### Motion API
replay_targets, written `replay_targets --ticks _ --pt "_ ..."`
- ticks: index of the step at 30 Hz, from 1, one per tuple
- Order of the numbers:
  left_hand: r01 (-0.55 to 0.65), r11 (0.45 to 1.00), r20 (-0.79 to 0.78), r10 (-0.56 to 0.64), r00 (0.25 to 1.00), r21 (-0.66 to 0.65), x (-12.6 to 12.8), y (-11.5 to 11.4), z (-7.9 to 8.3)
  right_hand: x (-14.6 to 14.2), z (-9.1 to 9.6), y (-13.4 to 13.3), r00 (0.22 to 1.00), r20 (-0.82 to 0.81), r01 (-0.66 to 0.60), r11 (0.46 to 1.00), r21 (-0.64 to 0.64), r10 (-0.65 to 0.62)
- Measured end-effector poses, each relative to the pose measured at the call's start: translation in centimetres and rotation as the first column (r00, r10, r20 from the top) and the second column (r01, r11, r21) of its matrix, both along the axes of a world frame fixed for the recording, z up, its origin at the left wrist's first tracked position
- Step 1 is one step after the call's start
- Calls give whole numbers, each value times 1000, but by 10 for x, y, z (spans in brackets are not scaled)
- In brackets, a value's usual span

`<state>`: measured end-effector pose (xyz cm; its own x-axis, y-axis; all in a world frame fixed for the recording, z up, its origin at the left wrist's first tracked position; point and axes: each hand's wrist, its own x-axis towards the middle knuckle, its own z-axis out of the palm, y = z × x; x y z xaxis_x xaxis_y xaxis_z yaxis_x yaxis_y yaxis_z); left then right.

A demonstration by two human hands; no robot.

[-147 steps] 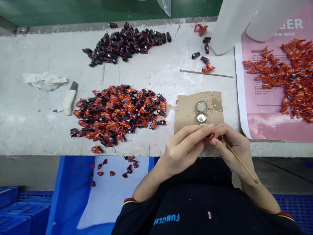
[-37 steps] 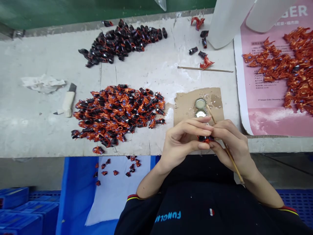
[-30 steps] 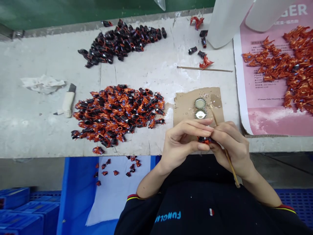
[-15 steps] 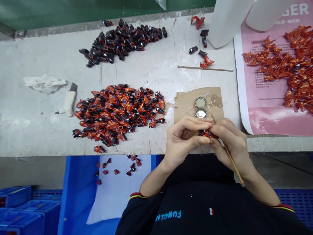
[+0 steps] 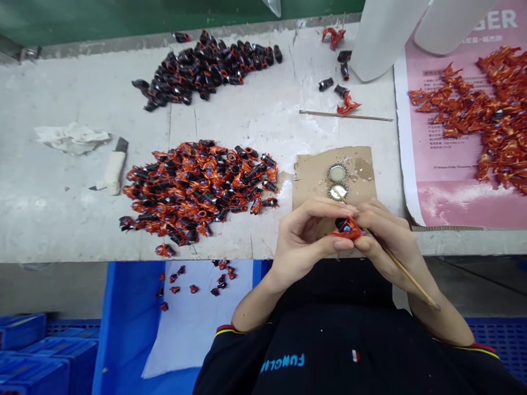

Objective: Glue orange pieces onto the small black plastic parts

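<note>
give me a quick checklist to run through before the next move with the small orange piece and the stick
1. Orange piece pinched between left hand and right hand: ok.
2. Stick held in the right hand: ok.
3. Stick tip touching the piece: cannot tell, fingers hide it.
4. Two bottle caps within reach on the cardboard: ok.
5. Pile of orange and black pieces clear of the table edge: not ok, strays lie at the edge.
</note>
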<state>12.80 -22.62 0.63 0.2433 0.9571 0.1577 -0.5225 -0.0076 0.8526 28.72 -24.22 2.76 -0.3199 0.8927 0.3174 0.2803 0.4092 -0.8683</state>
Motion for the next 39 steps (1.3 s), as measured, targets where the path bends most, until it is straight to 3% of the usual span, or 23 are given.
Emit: replay_targets --ticks 8,10,12,16,24,26,27,29,31,32,35,37,39 --pt "-58 994 -95 49 994 -93 -1 -4 7 -2 -3 -2 995 102 8 998 67 -15" --pt "-105 994 -167 100 981 -21 -1 -5 7 -2 -3 -1 986 164 23 994 105 -41" --pt "-152 979 -238 180 954 132 -2 -6 5 -3 -4 0 972 228 32 989 142 -65" --pt "-184 886 -306 333 892 425 -3 -3 1 -3 -6 0 956 287 13 983 185 -67" --pt "-199 822 -374 440 816 534 -3 -2 1 -3 -5 0 958 282 11 988 157 -55" --pt "-266 773 -398 549 735 576 -14 2 3 2 -4 1 956 278 57 989 133 -93" --pt "-298 736 -434 622 652 607 -24 5 5 6 -5 1 952 279 87 987 138 -123" --pt "-289 679 -554 725 408 675 -50 13 11 16 -7 3 944 278 125 973 192 -176" --pt "-182 697 -678 717 163 693 -81 24 22 25 -10 5 943 273 124 964 235 -188" --pt "-128 722 -717 691 90 680 -96 32 28 29 -12 6 945 271 123 965 233 -185" --pt "-56 780 -781 625 10 623 -126 72 44 33 -16 5 961 196 163 973 162 -194" --pt "26 833 -833 552 19 553 -132 113 45 31 -18 5 974 89 198 975 100 -207" --pt "104 853 -859 510 46 512 -128 163 39 29 -19 4 978 10 208 976 58 -209"
